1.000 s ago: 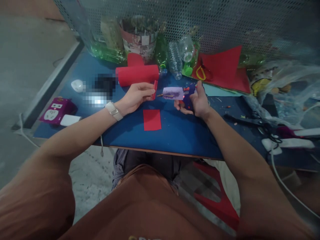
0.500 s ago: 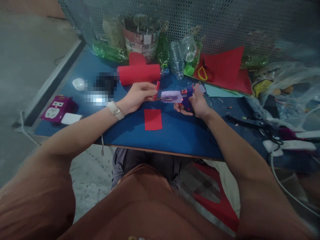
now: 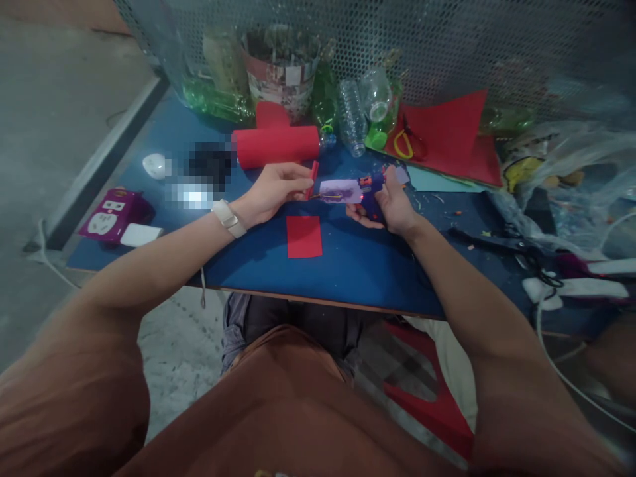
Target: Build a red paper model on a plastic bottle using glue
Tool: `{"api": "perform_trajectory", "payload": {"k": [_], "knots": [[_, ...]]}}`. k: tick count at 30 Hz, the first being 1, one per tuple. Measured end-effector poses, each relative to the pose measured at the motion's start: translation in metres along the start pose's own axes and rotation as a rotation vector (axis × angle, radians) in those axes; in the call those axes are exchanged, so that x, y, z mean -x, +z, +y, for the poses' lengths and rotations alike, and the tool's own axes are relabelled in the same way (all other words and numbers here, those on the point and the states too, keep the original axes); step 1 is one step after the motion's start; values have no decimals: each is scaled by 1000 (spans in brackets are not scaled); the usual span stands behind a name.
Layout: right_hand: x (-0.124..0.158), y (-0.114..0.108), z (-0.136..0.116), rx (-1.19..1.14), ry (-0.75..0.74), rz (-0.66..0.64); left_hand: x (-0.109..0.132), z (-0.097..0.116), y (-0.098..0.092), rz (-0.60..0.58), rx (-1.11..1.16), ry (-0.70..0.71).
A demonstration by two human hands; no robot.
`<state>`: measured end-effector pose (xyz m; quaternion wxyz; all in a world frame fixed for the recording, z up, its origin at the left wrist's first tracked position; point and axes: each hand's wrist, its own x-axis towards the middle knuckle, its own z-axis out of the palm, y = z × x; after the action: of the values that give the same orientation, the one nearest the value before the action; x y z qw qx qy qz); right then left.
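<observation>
1. The left hand (image 3: 273, 193) had its fingers pinched on a narrow red piece (image 3: 315, 173) above the counter (image 3: 358, 265).
2. The right hand (image 3: 395, 209) grasped a blue glue gun (image 3: 370, 192), its tip at the red piece's lower end.
3. A red square (image 3: 305, 236) lay nearer the person.

Makeshift craft corner; home or small workshop couldn't be told. Blue tabletop (image 3: 358, 271) served as workbench: glue gun (image 3: 371, 204) in hand, red sheets (image 3: 454, 126), yellow-handled scissors (image 3: 403, 144), plastic bottles (image 3: 352, 119), scraps (image 3: 457, 213) strewn at right. Purple power socket (image 3: 110, 218) sat at left; perforated metal screen (image 3: 447, 56) stood behind, grey bare floor (image 3: 59, 119) showed beside, red plastic seat (image 3: 437, 417) below
</observation>
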<state>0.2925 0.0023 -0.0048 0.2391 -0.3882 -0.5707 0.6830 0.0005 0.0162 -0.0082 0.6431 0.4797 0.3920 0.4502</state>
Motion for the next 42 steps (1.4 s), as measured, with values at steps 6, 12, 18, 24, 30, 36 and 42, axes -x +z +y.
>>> {"api": "perform_trajectory", "payload": {"k": [6,12,18,24,30,36,42], "knots": [[0,4,-1,-29,-6,14,0,-1,0,1,-6,5],[-4,-8,10,-4,-48,1,-1,-1,0,-5,0,1],[-3,-8,9,39,-31,-12,-1,-1,0,10,11,-2],[-2,-7,9,42,-38,18,0,0,1,0,8,-4],[-3,-9,11,43,-42,33,0,0,0,-10,4,-6],[-1,1,3,33,-57,40,1,1,0,-13,16,-11],[1,8,-4,-9,-35,4,2,3,1,-19,-19,-4]]}}
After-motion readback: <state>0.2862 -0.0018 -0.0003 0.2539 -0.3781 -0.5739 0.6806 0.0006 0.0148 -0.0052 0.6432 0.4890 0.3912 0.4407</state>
